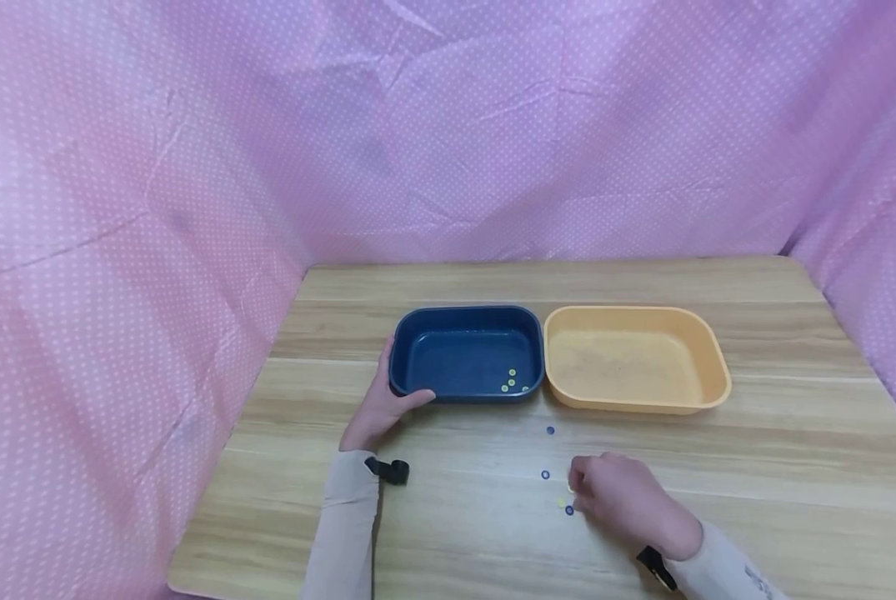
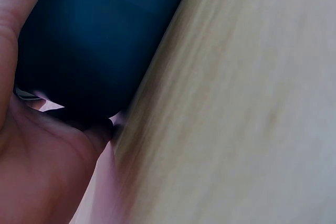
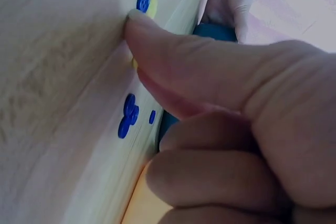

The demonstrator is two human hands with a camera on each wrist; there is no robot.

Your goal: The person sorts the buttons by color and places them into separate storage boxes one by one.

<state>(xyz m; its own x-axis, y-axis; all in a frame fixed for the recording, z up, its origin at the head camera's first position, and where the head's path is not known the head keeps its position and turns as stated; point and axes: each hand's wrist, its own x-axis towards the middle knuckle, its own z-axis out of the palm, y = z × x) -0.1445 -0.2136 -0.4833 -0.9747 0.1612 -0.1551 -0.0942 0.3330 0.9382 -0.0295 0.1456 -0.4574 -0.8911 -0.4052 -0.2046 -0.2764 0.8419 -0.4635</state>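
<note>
My left hand [image 1: 384, 406] grips the near left corner of the dark blue tray [image 1: 466, 397], thumb over the front rim and fingers along the outer side. Several yellow buttons [image 1: 511, 382] lie in that tray's right front corner. Low over the table, my right hand [image 1: 628, 498] pinches a yellow button [image 3: 135, 63], mostly hidden behind the thumb. Just beside its thumb tip, a blue button [image 3: 143, 0] lies against another yellow button [image 3: 152, 8]. Under the curled fingers sits a cluster of blue buttons [image 3: 129, 115].
An orange-yellow tray [image 1: 638, 407] stands right against the blue one. Two more blue buttons lie on the wooden table, one [image 1: 550, 431] near the trays and one [image 1: 545, 475] nearer the right hand. Pink dotted cloth [image 1: 448, 150] hangs behind the table and at its sides.
</note>
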